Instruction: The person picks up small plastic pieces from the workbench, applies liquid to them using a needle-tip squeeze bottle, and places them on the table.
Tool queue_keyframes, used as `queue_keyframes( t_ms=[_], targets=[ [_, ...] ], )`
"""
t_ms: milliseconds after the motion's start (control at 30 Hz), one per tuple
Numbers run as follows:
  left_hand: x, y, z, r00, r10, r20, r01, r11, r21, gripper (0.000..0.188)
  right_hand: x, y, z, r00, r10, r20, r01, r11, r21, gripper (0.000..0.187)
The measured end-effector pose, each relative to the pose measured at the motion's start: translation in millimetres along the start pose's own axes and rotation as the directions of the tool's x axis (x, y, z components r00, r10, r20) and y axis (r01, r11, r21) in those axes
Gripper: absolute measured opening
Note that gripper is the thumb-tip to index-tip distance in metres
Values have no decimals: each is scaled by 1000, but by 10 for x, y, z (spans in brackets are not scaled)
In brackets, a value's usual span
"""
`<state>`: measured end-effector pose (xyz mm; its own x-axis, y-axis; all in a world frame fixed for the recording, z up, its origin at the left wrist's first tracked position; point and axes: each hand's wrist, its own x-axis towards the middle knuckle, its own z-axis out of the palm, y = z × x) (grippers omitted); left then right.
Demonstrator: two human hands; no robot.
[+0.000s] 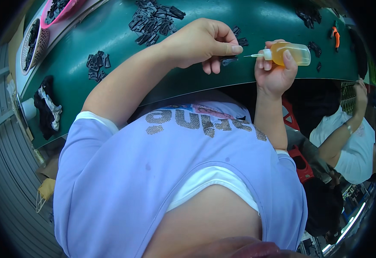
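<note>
My right hand [275,74] is wrapped round a clear squeeze bottle [297,54] of amber liquid, tipped on its side. Its thin needle tip [253,55] points left at my left hand [211,43]. Between the thumb and fingers of that hand is a small black plastic part [229,61], partly hidden by the fingers. A short gap separates needle and part. Just beyond the left fingertips lie a few loose black parts [242,41] on the green table [188,86].
Black parts form a big pile [151,21] and a smaller pile [97,65] at left. Baskets [36,45] stand far left, near a black cloth [46,107]. Orange-handled pliers [335,35] lie right. Another person in a white shirt [347,146] sits at right.
</note>
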<state>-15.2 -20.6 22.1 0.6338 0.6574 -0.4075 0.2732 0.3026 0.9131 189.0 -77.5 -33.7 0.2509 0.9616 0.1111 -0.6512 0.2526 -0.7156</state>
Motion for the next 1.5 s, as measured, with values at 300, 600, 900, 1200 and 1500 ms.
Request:
queue_keyframes(
  t_ms=[300, 600, 900, 1200, 1500],
  targets=[
    [55, -98, -51, 988, -40, 151, 71, 975, -211, 19, 11, 21, -19, 1000, 13, 12, -14, 998, 54, 25],
    [63, -124, -49, 990, 42, 138, -45, 999, 18, 16, -12, 21, -12, 999, -35, 16, 35, 999, -8, 24],
    [67, -139, -96, 978, 43, 207, -8, 986, -165, 16, -4, 18, -10, 1000, -22, 10, 22, 1000, 22, 25],
    [79, -136, -134, 964, 77, 255, 19, 936, -352, 15, -23, 8, 27, 999, -30, -29, 29, 999, -44, 30],
    [69, -100, -129, 970, 61, 236, 31, 929, -368, 17, -14, 13, 21, 999, -31, -25, 30, 999, -25, 32]
  ],
)
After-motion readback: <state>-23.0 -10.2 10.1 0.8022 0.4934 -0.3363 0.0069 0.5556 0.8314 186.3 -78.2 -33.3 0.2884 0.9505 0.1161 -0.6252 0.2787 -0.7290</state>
